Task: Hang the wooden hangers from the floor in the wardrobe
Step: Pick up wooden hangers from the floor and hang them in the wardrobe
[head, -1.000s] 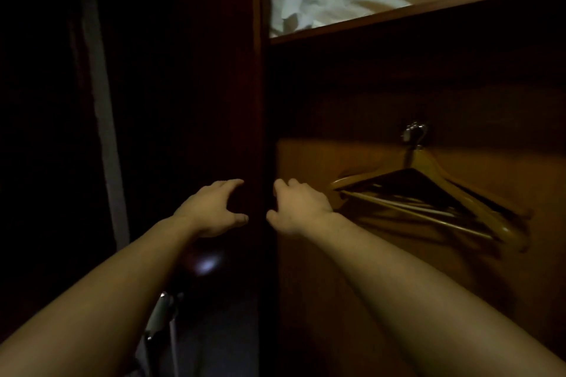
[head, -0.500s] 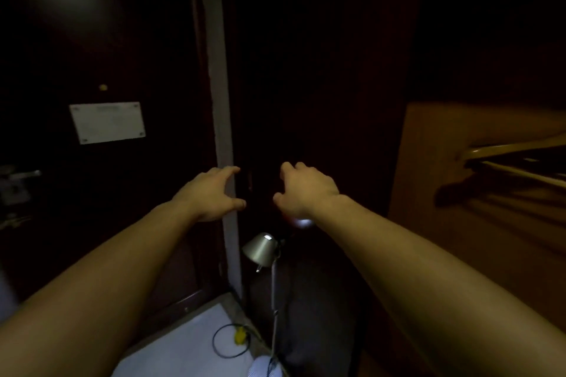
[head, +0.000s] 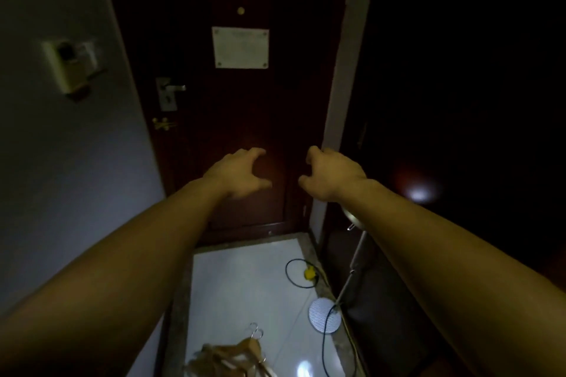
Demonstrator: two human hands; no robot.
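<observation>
There is one view only, from a wide-angle camera worn on the person's head. It faces forward and tilts down, square onto a dark wooden door [head: 245,119] that fills the upper middle. Both bare forearms stretch away from the lower corners, with the left hand [head: 237,174] and right hand [head: 332,174] meeting near the centre, close to the lens. The pale tiled floor [head: 245,278] falls away below, and the pile of wooden hangers [head: 232,356] sits at the very bottom edge, almost under the camera. Straight lines bow outward toward the edges. The right side is too dark to read.
</observation>
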